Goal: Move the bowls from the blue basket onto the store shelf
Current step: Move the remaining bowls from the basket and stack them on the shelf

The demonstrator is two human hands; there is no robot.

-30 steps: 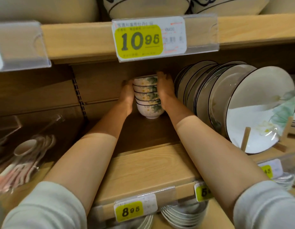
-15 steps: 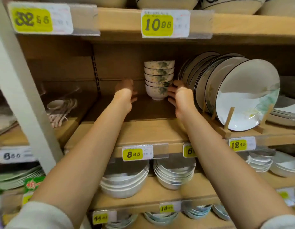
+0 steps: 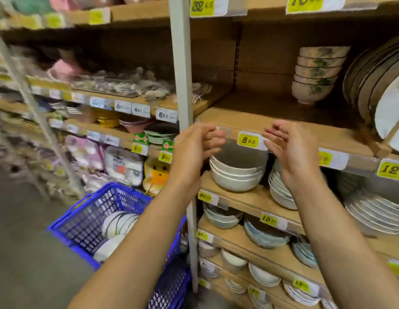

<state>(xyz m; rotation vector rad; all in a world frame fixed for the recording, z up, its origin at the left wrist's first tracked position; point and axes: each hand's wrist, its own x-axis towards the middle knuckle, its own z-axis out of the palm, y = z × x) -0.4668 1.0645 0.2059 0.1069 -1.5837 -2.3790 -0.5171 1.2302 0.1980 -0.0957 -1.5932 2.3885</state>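
Note:
A stack of several white bowls with green leaf prints [image 3: 318, 74] stands at the back of the wooden shelf [image 3: 261, 121], upper right. Both my hands hover in front of that shelf's edge, well short of the stack and holding nothing. My left hand [image 3: 194, 148] has loosely curled fingers, and so does my right hand [image 3: 290, 150]. Down at the lower left the blue basket [image 3: 87, 219] sits on the floor with more white bowls [image 3: 115, 233] lying in it, partly hidden by my left forearm.
Upright plates [image 3: 377, 85] stand just right of the bowl stack. A grey shelf post [image 3: 181, 85] rises between the two shelf bays. Lower shelves hold stacked white bowls [image 3: 236, 175] and plates [image 3: 372, 215]. Grey floor [image 3: 26, 241] lies left of the basket.
My hands let go of the bowl stack on the shelf and drew back toward me, out past the shelf edge. The view swung left and down, bringing the blue basket into sight.

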